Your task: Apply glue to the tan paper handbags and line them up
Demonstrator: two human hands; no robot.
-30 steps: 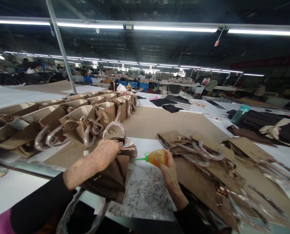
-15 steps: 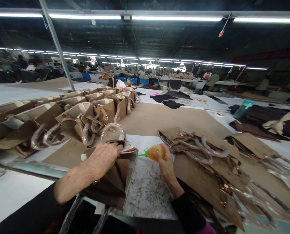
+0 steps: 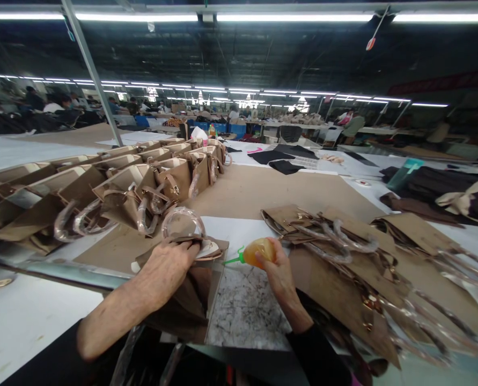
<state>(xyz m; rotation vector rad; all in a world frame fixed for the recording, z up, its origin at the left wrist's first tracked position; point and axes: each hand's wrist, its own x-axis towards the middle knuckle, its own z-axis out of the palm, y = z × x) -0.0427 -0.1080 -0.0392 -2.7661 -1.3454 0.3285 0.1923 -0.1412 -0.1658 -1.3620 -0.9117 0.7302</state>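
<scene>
My left hand (image 3: 176, 262) grips the upper edge of a brown handbag (image 3: 194, 300) lying at the table's front edge, its fingertips tucked inside the opening. A pale lining piece shows beside those fingers. One plastic-wrapped handle (image 3: 183, 214) stands up behind the hand; another hangs down at the front. In my right hand (image 3: 277, 268) is a squeeze bottle (image 3: 258, 253) of amber liquid, held tilted. Its thin green nozzle (image 3: 233, 260) points left, close to the bag's right edge; whether it touches I cannot tell.
Rows of upright brown handbags (image 3: 142, 177) stand on the left. Flat handbags with wrapped handles (image 3: 343, 268) are piled on the right. Dark cloth (image 3: 443, 193) and a teal bottle (image 3: 405, 174) lie farther right. A metal post (image 3: 92, 69) rises at the back left.
The bag's top edge has shifted slightly, with its flap opened wider to the right. The nozzle has tipped downward a little, and the camera view has moved slightly.
</scene>
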